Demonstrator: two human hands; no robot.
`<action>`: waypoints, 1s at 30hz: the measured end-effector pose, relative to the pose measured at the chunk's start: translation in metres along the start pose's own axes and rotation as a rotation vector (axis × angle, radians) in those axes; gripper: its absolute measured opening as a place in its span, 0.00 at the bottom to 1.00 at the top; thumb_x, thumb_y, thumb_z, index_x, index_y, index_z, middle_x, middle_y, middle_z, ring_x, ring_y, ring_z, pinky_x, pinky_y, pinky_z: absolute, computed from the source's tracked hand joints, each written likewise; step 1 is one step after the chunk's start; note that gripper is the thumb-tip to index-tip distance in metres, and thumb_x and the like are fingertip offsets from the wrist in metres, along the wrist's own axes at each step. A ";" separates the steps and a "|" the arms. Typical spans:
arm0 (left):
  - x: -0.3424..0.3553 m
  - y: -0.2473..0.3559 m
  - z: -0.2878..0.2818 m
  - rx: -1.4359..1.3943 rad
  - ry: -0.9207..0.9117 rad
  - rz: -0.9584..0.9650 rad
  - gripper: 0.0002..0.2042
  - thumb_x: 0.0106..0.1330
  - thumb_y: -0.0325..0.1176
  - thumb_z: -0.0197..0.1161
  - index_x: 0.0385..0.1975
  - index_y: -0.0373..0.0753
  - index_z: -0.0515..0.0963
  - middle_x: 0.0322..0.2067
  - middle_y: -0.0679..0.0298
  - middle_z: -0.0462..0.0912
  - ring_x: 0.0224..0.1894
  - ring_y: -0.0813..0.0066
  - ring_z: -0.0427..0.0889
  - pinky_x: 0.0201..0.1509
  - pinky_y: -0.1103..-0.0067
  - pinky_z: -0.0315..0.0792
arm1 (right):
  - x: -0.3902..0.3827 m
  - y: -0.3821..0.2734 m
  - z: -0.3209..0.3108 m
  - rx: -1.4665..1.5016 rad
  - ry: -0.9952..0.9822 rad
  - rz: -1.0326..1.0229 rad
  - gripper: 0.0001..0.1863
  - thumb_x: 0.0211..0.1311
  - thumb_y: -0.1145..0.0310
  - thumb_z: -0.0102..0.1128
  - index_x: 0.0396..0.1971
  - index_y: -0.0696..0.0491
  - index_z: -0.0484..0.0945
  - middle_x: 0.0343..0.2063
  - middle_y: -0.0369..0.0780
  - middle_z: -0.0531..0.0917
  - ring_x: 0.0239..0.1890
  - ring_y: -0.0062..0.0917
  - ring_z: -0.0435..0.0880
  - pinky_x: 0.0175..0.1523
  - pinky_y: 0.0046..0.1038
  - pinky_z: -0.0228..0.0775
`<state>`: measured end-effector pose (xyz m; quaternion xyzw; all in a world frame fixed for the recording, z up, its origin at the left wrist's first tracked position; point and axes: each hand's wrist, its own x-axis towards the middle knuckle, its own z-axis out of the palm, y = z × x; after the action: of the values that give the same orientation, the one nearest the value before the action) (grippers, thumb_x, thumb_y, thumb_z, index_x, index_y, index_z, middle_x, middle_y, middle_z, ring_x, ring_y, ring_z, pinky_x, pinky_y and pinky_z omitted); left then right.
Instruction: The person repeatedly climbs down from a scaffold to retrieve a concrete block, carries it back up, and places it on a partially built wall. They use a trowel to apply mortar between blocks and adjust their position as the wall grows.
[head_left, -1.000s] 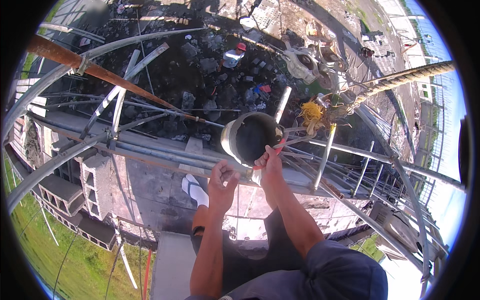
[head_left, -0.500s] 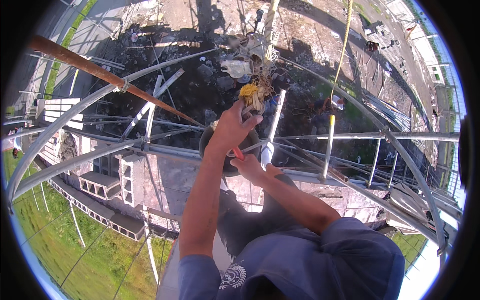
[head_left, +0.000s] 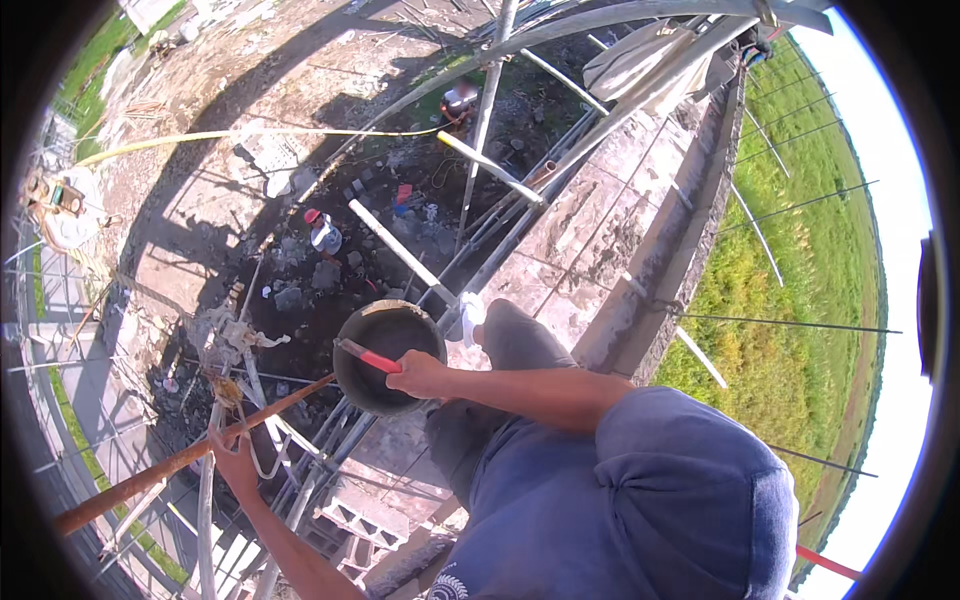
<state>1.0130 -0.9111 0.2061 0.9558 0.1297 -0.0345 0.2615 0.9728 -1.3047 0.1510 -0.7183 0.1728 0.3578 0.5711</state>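
Note:
My right hand (head_left: 420, 375) is closed around the red handle of a tool (head_left: 368, 356). The tool's short grey end points left, above the mouth of a dark round bucket (head_left: 395, 325). What shape its working end has I cannot make out. Farther left, my left hand (head_left: 236, 464) reaches up with its fingers apart, at a rusty pipe (head_left: 290, 402). Just beyond that hand hangs a tangle of tan cords (head_left: 227, 390). A pale bent loop (head_left: 270, 470) shows beside the hand; whether the fingers touch it is unclear.
Scaffold poles (head_left: 400, 250) cross in front of me, beside a concrete ledge (head_left: 570, 245). Far below, a person in a red helmet (head_left: 325, 232) and another person (head_left: 460, 103) are on dark, rubble-strewn ground. A yellowish rope (head_left: 250, 133) stretches across. Grass (head_left: 790, 300) lies beyond the ledge.
My view has turned to the right. My left hand has gone from above the bucket out to the left, by the rusty pipe. The right hand keeps hold of the red-handled tool.

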 end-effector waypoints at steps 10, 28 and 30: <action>-0.035 -0.017 0.064 -0.307 -0.408 -0.510 0.30 0.59 0.31 0.57 0.62 0.36 0.57 0.42 0.59 0.74 0.35 0.71 0.77 0.28 0.78 0.64 | -0.048 0.070 -0.092 0.446 0.517 -0.220 0.16 0.50 0.61 0.56 0.16 0.59 0.74 0.10 0.33 0.69 0.15 0.19 0.66 0.22 0.31 0.58; -0.094 0.529 0.356 -0.172 -1.047 0.282 0.24 0.62 0.33 0.58 0.57 0.31 0.63 0.39 0.58 0.78 0.38 0.73 0.81 0.37 0.82 0.71 | -0.138 0.280 -0.365 1.331 1.197 0.111 0.14 0.50 0.62 0.57 0.13 0.56 0.73 0.12 0.30 0.70 0.17 0.15 0.66 0.22 0.25 0.57; -0.110 0.591 0.389 -0.136 -1.075 0.363 0.25 0.62 0.34 0.60 0.57 0.32 0.64 0.42 0.58 0.77 0.37 0.75 0.80 0.37 0.83 0.69 | -0.146 0.304 -0.396 1.329 1.279 0.210 0.13 0.50 0.63 0.57 0.13 0.55 0.73 0.13 0.30 0.71 0.16 0.16 0.67 0.22 0.25 0.58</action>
<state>1.0648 -1.6242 0.1763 0.7919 -0.1861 -0.4620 0.3533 0.7982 -1.7892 0.0793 -0.2847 0.6887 -0.2293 0.6262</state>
